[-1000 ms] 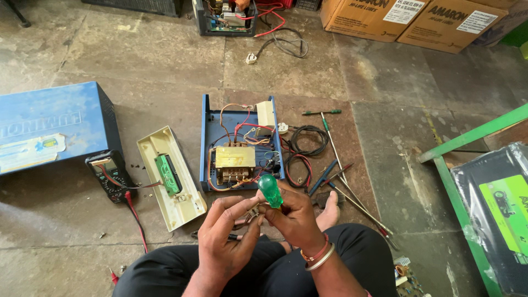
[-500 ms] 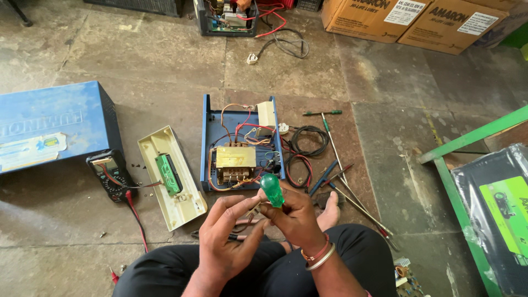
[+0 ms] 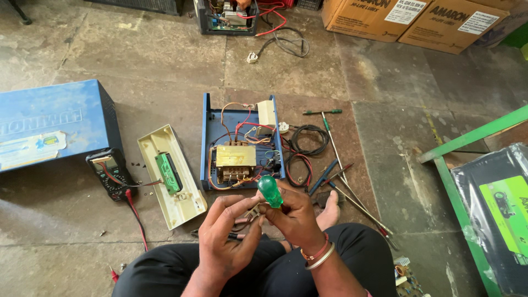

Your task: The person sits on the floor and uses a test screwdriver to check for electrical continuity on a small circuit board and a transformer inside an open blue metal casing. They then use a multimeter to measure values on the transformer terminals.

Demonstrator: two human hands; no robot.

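I've got the green-handled screwdriver [image 3: 270, 191] gripped in my right hand [image 3: 294, 217], handle up, shaft hidden behind the fingers. Left hand [image 3: 225, 236] is pinched around a small metal part [image 3: 253, 212], held right against the screwdriver tip area; can't tell exactly what the part is. Both hands sit over my lap, just in front of the open blue case [image 3: 242, 143] on the floor. Inside the case: a brass-coloured transformer [image 3: 235, 159] with red and orange wires round it. Left of the case lies a cream cover [image 3: 171, 176] with a green circuit board on it, touching nothing but the floor. Further left, a black multimeter [image 3: 108, 171] with red leads, beside a blue metal housing [image 3: 52, 124]. Right of the case: coiled black cable [image 3: 308, 140], loose screwdrivers and rods [image 3: 344, 176]. Cardboard boxes [image 3: 418, 19] far top right.
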